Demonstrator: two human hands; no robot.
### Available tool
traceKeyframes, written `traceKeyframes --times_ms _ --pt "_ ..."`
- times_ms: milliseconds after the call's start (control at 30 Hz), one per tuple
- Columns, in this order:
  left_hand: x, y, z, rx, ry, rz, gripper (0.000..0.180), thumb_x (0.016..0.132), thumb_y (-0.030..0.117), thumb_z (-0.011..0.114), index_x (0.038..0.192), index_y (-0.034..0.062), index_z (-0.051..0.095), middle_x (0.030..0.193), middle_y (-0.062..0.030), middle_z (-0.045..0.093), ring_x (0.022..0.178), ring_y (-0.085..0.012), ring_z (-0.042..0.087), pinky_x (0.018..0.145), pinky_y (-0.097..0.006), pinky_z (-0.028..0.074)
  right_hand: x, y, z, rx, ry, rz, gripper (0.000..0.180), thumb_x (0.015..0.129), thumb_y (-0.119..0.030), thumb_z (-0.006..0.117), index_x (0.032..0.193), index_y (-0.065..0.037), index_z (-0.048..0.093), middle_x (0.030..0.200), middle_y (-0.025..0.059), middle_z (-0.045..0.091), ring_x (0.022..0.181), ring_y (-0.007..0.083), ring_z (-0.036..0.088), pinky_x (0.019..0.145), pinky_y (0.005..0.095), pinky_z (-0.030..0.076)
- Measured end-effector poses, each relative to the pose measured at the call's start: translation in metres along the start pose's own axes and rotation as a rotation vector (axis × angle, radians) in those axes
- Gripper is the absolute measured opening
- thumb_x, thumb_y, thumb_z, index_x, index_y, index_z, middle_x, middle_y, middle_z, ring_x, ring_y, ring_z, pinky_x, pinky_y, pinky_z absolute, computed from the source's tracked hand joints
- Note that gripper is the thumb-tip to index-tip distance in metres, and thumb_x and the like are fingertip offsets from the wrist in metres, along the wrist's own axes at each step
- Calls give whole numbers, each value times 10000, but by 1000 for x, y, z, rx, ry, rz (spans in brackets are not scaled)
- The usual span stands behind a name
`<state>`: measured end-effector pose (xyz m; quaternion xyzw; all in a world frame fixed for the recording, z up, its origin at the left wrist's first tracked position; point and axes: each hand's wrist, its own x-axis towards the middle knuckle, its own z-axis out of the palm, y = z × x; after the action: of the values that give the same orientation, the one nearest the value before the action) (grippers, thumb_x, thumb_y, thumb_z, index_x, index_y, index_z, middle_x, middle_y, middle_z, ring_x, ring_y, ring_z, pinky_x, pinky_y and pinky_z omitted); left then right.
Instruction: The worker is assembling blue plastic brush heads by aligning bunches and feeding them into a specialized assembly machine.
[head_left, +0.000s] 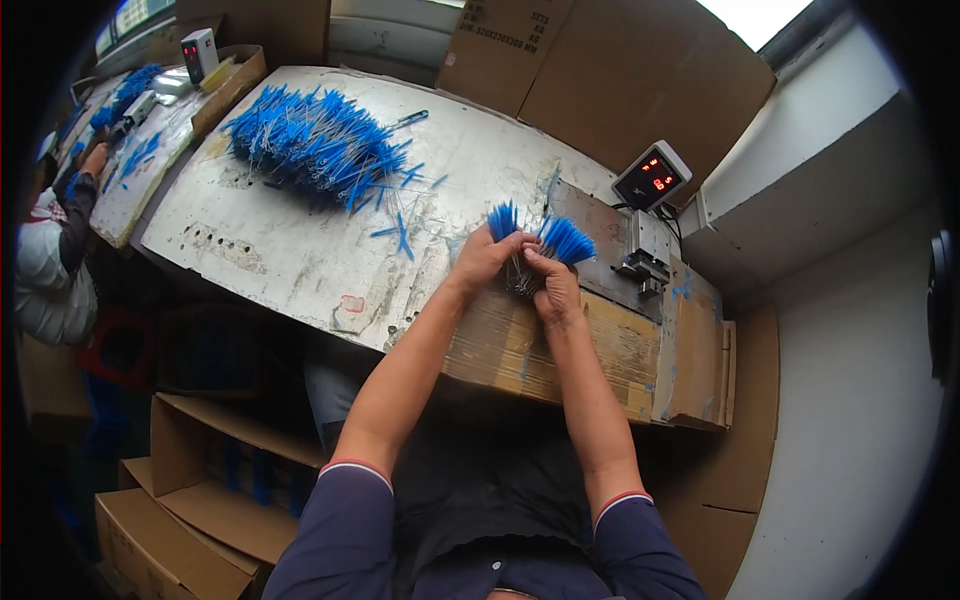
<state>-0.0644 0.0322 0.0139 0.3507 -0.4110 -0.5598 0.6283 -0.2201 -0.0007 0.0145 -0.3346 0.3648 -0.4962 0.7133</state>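
Observation:
My left hand [482, 258] is closed around a small bunch of thin wire brushes [502, 219] with blue ends pointing up and away from me. Right beside it, my right hand [556, 290] grips a second, fanned-out bunch of blue-ended wire brushes [567, 241]. The two hands meet at the thumbs, over the near edge of the worktable. Bare wire ends show below and between my fingers. A large heap of the same blue-ended wire brushes [315, 145] lies on the table at the far left, with several loose ones near its right side.
The pale, worn worktable [290, 270] has cardboard [610, 350] along its front right. A metal fixture [648, 250] and a red-digit display [652, 178] stand at the right. Cardboard boxes [220, 490] sit below left. Another person [55, 260] works at a left-hand table.

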Motion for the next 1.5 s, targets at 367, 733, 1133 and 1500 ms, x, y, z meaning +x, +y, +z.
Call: traceKeyframes --times_ms 367,733,1133,1500 --pt "-8 6 2 -204 196 -46 201 1058 210 576 1054 11 601 798 -69 673 693 -203 710 618 -323 593 -67 -42 -57 34 297 -383 113 867 28 737 933 6 647 778 109 667 629 238 669 601 387 610" --pt "63 -13 11 812 344 30 206 997 227 653 1082 42 623 729 -42 631 509 -112 531 451 -296 434 -98 -95 -158 -157 352 -327 97 852 -9 744 899 -12 659 751 56 656 592 131 631 509 286 555" --pt "118 1 31 1906 190 -39 441 829 314 737 1135 0 692 1056 -248 722 1027 -414 687 903 -481 536 -92 -108 -183 159 227 -224 138 780 -12 770 778 -26 633 643 74 637 506 148 618 443 285 511" --pt "36 -48 153 1335 117 509 253 875 108 711 1114 31 679 1041 -121 684 994 -274 642 901 -386 508 -70 -114 -203 -26 326 -291 144 754 21 732 694 -25 610 620 57 610 475 153 598 414 310 481"
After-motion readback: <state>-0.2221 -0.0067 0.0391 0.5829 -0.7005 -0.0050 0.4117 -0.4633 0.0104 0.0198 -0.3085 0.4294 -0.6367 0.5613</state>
